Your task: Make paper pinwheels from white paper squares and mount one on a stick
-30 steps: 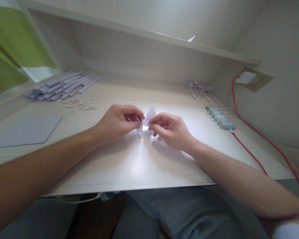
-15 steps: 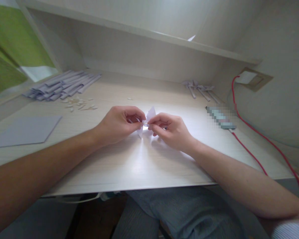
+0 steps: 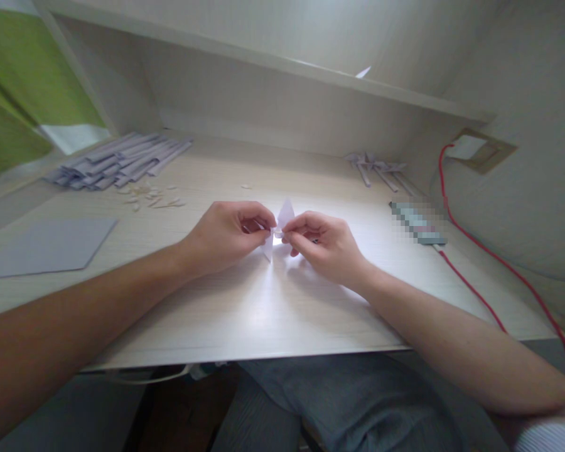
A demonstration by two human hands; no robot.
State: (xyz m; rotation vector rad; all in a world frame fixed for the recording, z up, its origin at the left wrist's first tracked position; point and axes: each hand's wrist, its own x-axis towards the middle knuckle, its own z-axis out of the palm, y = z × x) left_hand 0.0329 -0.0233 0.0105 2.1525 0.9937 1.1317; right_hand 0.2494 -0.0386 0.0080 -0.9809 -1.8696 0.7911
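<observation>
A small folded piece of pale lilac paper (image 3: 284, 216) stands at the middle of the light wooden desk (image 3: 245, 301). My left hand (image 3: 226, 233) pinches it from the left with thumb and fingertips. My right hand (image 3: 322, 245) pinches it from the right, fingers curled in. The two sets of fingertips meet at the paper's middle, just above the desk top, and hide most of the fold.
A pile of folded lilac paper strips (image 3: 117, 162) lies at the back left, with small paper scraps (image 3: 153, 198) in front. A grey sheet (image 3: 47, 245) lies at the left. More folded pieces (image 3: 379, 168) sit back right, near a blurred object (image 3: 417, 223) and a red cable (image 3: 489, 263).
Almost nothing differs; my fingertips have shifted slightly on the paper, and both hands stay in the same place.
</observation>
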